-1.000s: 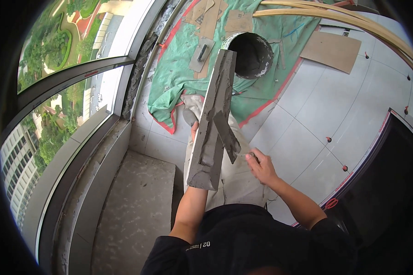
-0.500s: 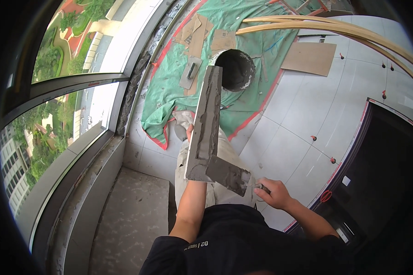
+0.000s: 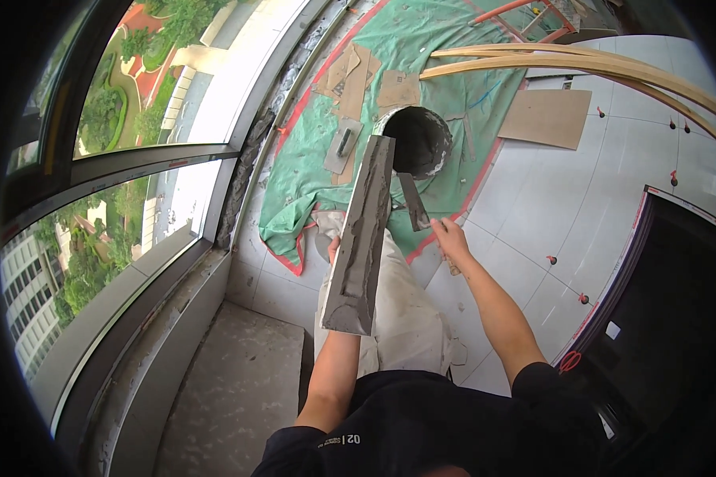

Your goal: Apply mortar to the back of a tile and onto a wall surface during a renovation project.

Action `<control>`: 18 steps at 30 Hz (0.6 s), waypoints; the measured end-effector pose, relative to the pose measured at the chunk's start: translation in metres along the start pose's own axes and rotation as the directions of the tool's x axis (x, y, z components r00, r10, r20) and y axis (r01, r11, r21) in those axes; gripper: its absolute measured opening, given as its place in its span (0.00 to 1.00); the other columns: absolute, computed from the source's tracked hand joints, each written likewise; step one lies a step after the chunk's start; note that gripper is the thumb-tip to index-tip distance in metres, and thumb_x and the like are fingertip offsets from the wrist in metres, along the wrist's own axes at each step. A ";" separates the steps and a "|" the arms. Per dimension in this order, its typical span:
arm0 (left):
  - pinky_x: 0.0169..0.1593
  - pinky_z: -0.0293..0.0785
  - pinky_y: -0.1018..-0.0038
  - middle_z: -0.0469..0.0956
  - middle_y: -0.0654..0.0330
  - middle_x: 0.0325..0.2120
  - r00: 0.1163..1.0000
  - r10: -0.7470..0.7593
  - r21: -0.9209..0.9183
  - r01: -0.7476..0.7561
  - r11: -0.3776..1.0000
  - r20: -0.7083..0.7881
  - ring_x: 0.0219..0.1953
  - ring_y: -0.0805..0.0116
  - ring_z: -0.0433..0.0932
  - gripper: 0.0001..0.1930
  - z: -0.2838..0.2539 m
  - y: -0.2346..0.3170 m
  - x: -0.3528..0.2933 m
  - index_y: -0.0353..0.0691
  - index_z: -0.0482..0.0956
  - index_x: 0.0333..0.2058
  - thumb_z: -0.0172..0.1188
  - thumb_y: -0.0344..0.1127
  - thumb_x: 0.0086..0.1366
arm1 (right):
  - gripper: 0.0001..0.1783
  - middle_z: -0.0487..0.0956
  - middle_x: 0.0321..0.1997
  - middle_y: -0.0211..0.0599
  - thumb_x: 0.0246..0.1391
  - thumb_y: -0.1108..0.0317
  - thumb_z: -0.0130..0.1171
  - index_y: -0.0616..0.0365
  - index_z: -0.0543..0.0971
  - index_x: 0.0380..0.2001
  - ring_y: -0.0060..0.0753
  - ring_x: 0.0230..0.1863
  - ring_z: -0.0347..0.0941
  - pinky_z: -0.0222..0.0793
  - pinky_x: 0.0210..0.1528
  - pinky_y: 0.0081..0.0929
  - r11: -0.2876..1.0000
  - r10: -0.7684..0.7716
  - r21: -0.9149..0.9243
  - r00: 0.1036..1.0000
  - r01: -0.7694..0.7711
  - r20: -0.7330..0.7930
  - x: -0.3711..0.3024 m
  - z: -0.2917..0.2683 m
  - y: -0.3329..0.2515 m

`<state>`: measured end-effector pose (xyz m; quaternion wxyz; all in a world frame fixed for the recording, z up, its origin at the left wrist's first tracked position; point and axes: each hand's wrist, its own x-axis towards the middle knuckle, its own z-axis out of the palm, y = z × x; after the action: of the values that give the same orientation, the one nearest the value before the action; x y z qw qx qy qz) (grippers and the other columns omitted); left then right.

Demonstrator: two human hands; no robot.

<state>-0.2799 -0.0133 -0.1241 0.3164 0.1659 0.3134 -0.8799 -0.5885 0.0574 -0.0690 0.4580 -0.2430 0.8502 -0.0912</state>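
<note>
A long, narrow tile strip [image 3: 361,238] spread with wet grey mortar slants away in front of my body. My left hand [image 3: 333,250] grips it from underneath at its left edge; most of those fingers are hidden by the strip. To the right of the strip, my right hand [image 3: 451,241] is closed around the handle of a trowel [image 3: 412,202]. Its flat, mortar-smeared blade points away from me, close to the strip's far right side. Just beyond the blade stands a round bucket [image 3: 447,156] with a mortar-crusted rim and a dark inside.
A green sheet [image 3: 294,211] with red edging lies under the bucket, a plastering float [image 3: 343,147] and cardboard pieces [image 3: 358,75]. Bent wooden strips [image 3: 565,62] arch over pale floor tiles [image 3: 525,211] with red levelling clips. Windows [image 3: 167,191] line the left; a dark framed panel [image 3: 652,294] lies right.
My right hand has carried the trowel from the strip's near end up and away toward the bucket. The strip stays in my left hand; the whole view has shifted slightly.
</note>
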 end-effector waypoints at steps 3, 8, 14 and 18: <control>0.57 0.91 0.50 0.89 0.42 0.58 0.985 0.081 0.005 -0.081 0.997 -0.154 0.52 0.43 0.92 0.39 0.002 0.005 -0.014 0.36 0.83 0.67 0.57 0.64 0.75 | 0.25 0.74 0.21 0.31 0.80 0.44 0.58 0.56 0.77 0.38 0.26 0.12 0.66 0.62 0.13 0.34 0.757 0.091 0.589 0.938 -0.283 0.334 -0.037 0.027 -0.023; 0.63 0.88 0.51 0.86 0.41 0.62 0.998 0.013 0.020 -0.014 1.000 0.062 0.57 0.40 0.90 0.41 0.002 0.013 -0.010 0.33 0.80 0.70 0.55 0.65 0.75 | 0.28 0.74 0.19 0.32 0.79 0.43 0.59 0.59 0.76 0.37 0.27 0.12 0.68 0.63 0.14 0.35 0.972 -0.068 0.229 0.997 0.055 0.047 -0.055 0.029 -0.020; 0.76 0.73 0.35 0.80 0.40 0.67 0.945 0.264 0.055 -0.258 0.965 -0.193 0.66 0.43 0.82 0.41 0.073 -0.047 0.018 0.32 0.74 0.73 0.53 0.63 0.76 | 0.28 0.76 0.23 0.34 0.79 0.41 0.60 0.58 0.79 0.38 0.27 0.15 0.72 0.68 0.16 0.35 0.964 0.229 0.128 0.972 -0.234 0.055 -0.038 -0.026 0.066; 0.78 0.64 0.27 0.79 0.41 0.67 0.952 0.277 0.095 -0.266 0.959 -0.131 0.67 0.44 0.79 0.39 0.098 -0.050 0.016 0.33 0.73 0.73 0.51 0.61 0.79 | 0.25 0.77 0.26 0.33 0.80 0.42 0.59 0.56 0.79 0.43 0.27 0.17 0.74 0.71 0.17 0.32 0.877 0.235 0.372 0.947 -0.304 0.219 -0.032 -0.030 0.081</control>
<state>-0.3342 -0.0544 -0.0363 0.4046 0.2823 0.2755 -0.8250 -0.6249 0.1412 -0.0597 0.5759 -0.0297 0.7974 -0.1780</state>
